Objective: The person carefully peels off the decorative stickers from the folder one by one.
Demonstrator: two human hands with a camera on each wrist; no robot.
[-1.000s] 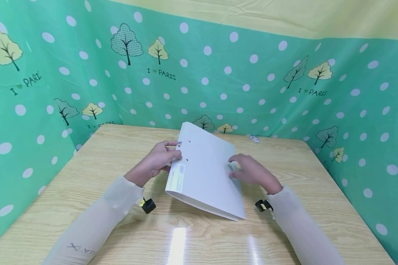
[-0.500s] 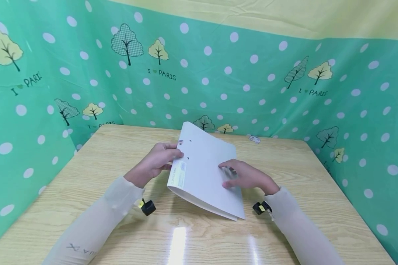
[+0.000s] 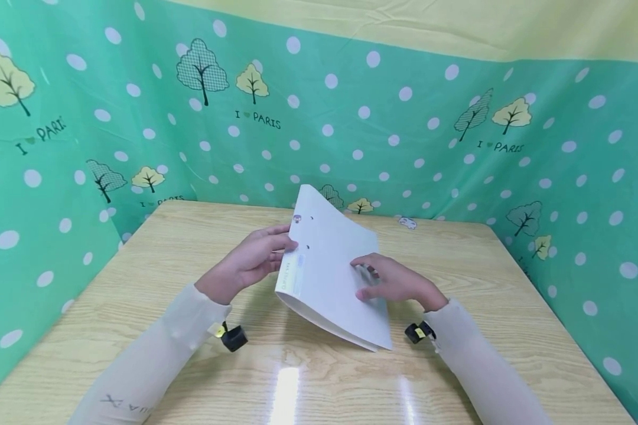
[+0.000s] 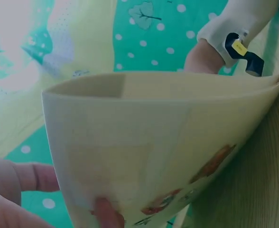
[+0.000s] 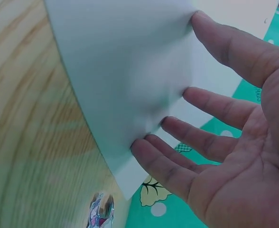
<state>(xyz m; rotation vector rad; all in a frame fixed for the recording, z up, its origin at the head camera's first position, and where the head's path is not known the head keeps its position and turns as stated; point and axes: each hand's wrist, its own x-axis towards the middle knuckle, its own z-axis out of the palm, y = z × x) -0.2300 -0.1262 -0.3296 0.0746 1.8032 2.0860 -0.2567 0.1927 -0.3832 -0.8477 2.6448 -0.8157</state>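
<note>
A white file folder (image 3: 335,271) stands tilted over the wooden table, its spine raised on the left and its open edge low on the right. My left hand (image 3: 252,260) pinches the spine, thumb on the upper cover and fingers behind and beneath. In the left wrist view, a finger (image 4: 107,213) presses the underside, which bears a reddish printed picture (image 4: 213,164). My right hand (image 3: 396,280) is spread over the folder's right part. Its fingertips (image 5: 139,147) touch the smooth upper cover, as the right wrist view shows. A paper label (image 3: 292,274) runs along the spine side.
The wooden table (image 3: 138,307) extends around the folder on all sides. Behind and beside it hangs a green dotted curtain (image 3: 351,130) with tree prints. A small cartoon figure (image 3: 407,223) shows at the table's back edge. Each wrist carries a black camera (image 3: 235,337).
My right hand has moved left from the folder's right edge onto its cover. The left hand has lifted the spine slightly and shifted it right.
</note>
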